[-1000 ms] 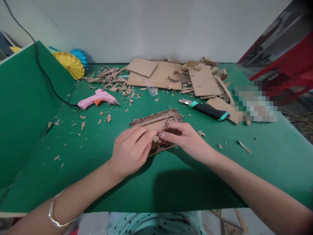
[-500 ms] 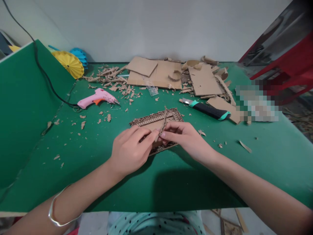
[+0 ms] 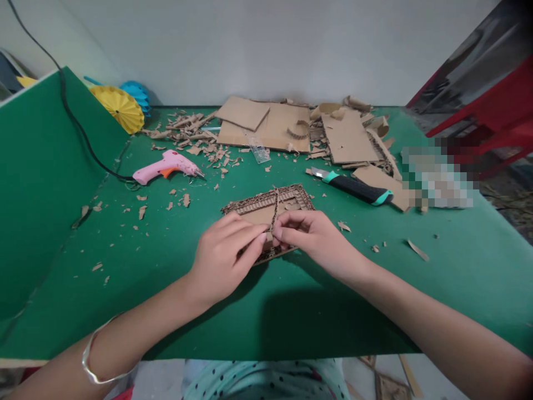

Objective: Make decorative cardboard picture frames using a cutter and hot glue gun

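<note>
A rectangular cardboard piece [image 3: 259,215] with raised corrugated strips along its edges lies on the green table in front of me. Over it, a thin cardboard strip [image 3: 275,204] stands out between my fingertips, its far end pointing away from me. My left hand [image 3: 229,250] pinches the strip's near end from the left, thumb and forefinger together. From the other side, my right hand [image 3: 310,230] pinches the same strip with thumb and fingers. Both hands hide the near part of the cardboard piece.
A pink glue gun [image 3: 169,166] with a black cord lies at left. To the right is a utility knife [image 3: 353,186], blade out. Cardboard sheets [image 3: 283,125] and heaps of scraps [image 3: 187,130] sit along the wall. Yellow and blue paper fans [image 3: 119,108] stand at back left.
The strip's far end has swung slightly left and now points more straight away from me. My fingers have shifted a little around its near end.
</note>
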Tool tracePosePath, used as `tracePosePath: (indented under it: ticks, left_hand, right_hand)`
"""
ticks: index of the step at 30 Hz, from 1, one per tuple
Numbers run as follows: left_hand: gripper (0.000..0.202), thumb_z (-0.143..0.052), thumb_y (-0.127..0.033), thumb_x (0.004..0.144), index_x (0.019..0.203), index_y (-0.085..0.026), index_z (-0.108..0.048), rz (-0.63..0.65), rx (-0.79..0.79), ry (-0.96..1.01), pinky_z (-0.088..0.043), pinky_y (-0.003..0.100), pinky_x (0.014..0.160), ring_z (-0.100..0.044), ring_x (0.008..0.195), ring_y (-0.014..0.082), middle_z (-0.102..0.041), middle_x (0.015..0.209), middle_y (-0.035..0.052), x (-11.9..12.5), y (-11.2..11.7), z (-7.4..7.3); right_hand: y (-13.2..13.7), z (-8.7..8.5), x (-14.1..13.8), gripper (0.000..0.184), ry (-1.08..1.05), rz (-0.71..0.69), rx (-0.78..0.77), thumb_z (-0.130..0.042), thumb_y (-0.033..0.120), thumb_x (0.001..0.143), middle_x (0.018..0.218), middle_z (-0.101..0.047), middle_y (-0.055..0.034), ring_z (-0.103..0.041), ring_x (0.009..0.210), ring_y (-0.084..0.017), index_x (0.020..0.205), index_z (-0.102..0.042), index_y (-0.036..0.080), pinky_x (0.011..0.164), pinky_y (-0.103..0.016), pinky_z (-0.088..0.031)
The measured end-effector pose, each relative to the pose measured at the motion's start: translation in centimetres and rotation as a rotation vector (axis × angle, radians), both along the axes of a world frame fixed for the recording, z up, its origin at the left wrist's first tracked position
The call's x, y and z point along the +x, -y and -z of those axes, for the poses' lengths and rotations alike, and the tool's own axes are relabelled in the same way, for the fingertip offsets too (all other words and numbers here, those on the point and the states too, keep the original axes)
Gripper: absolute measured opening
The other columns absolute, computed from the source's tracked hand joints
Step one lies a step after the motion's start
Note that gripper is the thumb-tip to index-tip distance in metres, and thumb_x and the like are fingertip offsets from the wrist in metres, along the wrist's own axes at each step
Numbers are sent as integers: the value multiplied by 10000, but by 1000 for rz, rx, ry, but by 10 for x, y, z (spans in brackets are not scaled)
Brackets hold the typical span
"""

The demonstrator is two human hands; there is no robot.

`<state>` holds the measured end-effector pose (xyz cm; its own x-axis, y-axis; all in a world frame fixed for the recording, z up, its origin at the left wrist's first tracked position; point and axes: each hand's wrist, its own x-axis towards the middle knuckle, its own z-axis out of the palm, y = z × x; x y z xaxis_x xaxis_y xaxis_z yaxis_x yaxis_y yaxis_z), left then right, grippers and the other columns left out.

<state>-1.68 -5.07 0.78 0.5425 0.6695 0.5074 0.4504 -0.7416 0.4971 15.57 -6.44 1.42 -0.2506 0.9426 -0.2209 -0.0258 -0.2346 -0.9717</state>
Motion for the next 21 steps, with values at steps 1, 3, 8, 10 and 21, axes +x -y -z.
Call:
tracePosePath:
  ticks: [1, 3, 8, 10, 21]
  left_hand:
    - [177, -485, -158, 855, 868, -169, -661, 10, -128, 52, -445, 255, 627, -535, 647, 117, -655, 717, 13, 1, 0, -2]
    - [205, -463, -184, 874, 832, -174, -663, 16, -311, 107, -446, 235, 613, -553, 631, 105, -645, 691, 2, 2, 0, -5]
    - [182, -471, -184, 867, 912, -164, -646, -43, -178, 76, -440, 243, 622, -535, 636, 111, -650, 716, 11, 1, 0, 0]
    - [178, -487, -162, 853, 950, -153, -635, -30, -27, 33, -434, 257, 635, -515, 657, 121, -656, 749, 26, 0, 0, 4]
    - [149, -562, -141, 797, 922, -177, -636, -15, 496, -233, -365, 294, 584, -540, 671, 159, -677, 707, 7, -3, -1, 1]
  right_hand:
    - [0, 0, 0, 38, -3, -1, 8, -556, 146, 689, 619, -558, 36, -512, 581, -74, 657, -575, 153, 591, -224, -426]
    - [0, -1, 2, 45, 0, 11, 24, -550, 161, 708, 626, -564, 30, -508, 577, -78, 666, -564, 155, 586, -231, -421]
    - [-1, 0, 6, 142, 59, -1, 75, -535, 204, 758, 605, -549, 24, -498, 580, -86, 626, -553, 154, 596, -242, -411]
    - [0, 1, 7, 152, 31, -56, 30, -541, 234, 771, 631, -567, 17, -508, 590, -85, 647, -569, 151, 607, -241, -420]
    - [0, 4, 3, 50, -150, -76, -136, -553, 177, 707, 596, -575, 20, -510, 538, -76, 673, -563, 143, 551, -222, -421]
